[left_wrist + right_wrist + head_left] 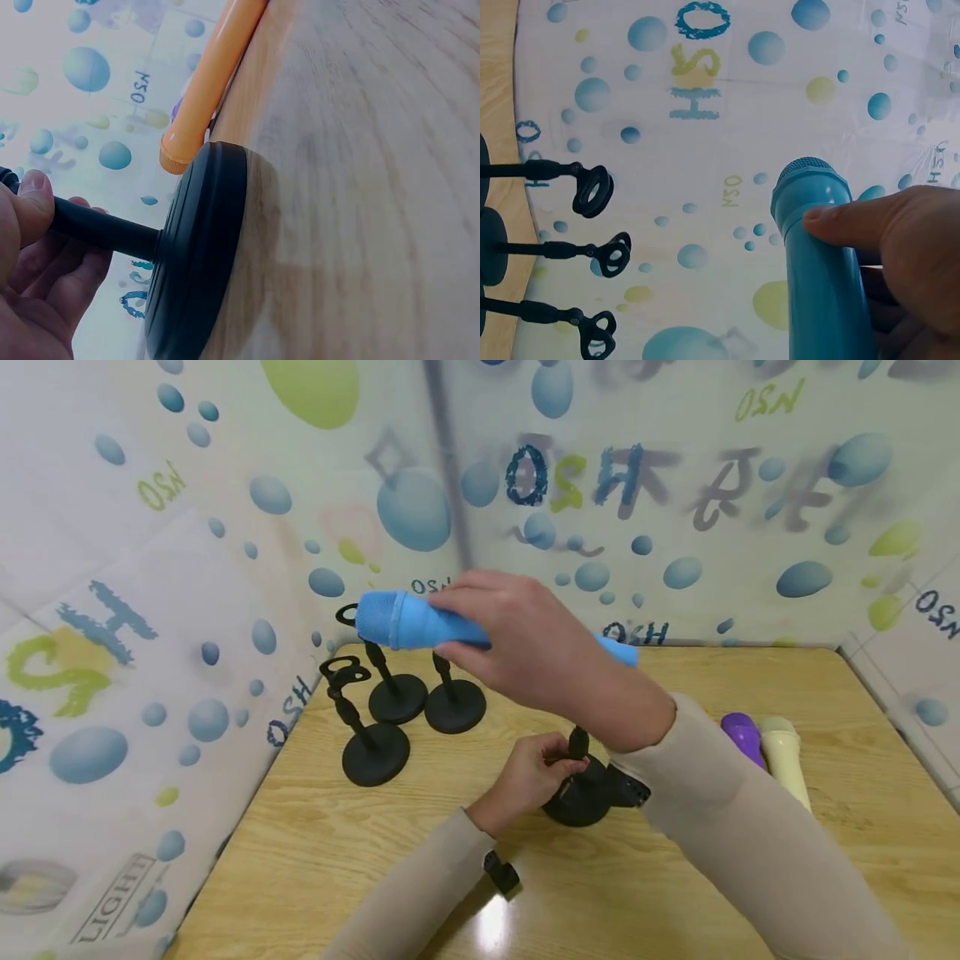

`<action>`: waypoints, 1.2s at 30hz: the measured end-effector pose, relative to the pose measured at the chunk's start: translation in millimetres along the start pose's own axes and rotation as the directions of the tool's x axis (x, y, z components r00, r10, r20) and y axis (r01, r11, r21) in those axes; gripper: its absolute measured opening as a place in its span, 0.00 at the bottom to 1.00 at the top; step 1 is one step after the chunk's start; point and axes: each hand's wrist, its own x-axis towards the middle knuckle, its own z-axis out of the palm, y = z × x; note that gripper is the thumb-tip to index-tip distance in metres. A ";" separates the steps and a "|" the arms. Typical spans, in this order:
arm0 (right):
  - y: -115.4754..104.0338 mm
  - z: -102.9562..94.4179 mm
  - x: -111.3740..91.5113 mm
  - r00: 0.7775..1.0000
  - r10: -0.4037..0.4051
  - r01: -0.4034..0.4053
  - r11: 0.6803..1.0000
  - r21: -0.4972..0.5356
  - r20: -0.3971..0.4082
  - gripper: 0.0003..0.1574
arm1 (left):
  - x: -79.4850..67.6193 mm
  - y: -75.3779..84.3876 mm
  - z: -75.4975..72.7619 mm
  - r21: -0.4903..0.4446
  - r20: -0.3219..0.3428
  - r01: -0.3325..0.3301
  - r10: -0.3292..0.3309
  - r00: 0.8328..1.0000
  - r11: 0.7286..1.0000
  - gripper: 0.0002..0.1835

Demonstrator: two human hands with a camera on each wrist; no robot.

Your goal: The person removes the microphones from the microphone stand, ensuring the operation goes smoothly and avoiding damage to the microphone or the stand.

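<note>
My right hand point(525, 643) grips a blue microphone point(420, 622) by its body, raised above the table and lying nearly level, its mesh head to the left. In the right wrist view the thumb presses along the microphone point(821, 277) just below the head. Lower down, my left hand point(525, 781) pinches the stem of a black desktop microphone stand point(573, 812). Its round base point(206, 247) rests on the table in the left wrist view. The right forearm hides part of this stand in the head view, and its clip cannot be seen.
Three more black stands point(377, 753) with ring clips stand at the table's back left. Purple point(742, 737) and cream point(783, 756) microphones lie at the right, partly behind the right sleeve. An orange microphone point(214, 75) shows beyond the held stand. Printed walls enclose the table point(315, 852).
</note>
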 end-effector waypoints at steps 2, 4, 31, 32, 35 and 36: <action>3.9 -2.9 -3.4 1.000 0.030 -0.030 1.000 -0.007 0.004 0.27 | 0.5 -0.1 -0.5 0.022 -0.007 -0.007 0.007 1.000 1.000 0.02; 8.2 -5.8 -7.7 0.998 0.069 -0.069 0.998 -0.011 0.012 0.28 | 0.5 -0.5 -1.1 0.027 -0.003 -0.007 0.007 1.000 1.000 0.02; 58.3 -27.6 -79.3 0.967 0.227 -0.235 0.970 -0.066 -0.112 0.30 | 1.3 -1.9 -1.6 0.052 -0.011 -0.012 0.012 1.000 0.999 0.03; 58.8 -28.4 -81.8 0.965 0.234 -0.243 0.968 -0.062 -0.117 0.30 | 1.3 -1.8 -1.5 0.051 -0.012 -0.009 0.010 1.000 0.999 0.02; 61.4 -30.6 -89.0 0.958 0.247 -0.258 0.964 -0.058 -0.144 0.30 | 1.0 -1.4 -1.0 0.045 -0.010 -0.001 0.001 1.000 0.999 0.02; 62.3 -31.4 -91.4 0.957 0.246 -0.258 0.964 -0.063 -0.155 0.29 | 1.1 -1.2 -0.9 0.041 -0.008 0.000 0.001 1.000 0.999 0.02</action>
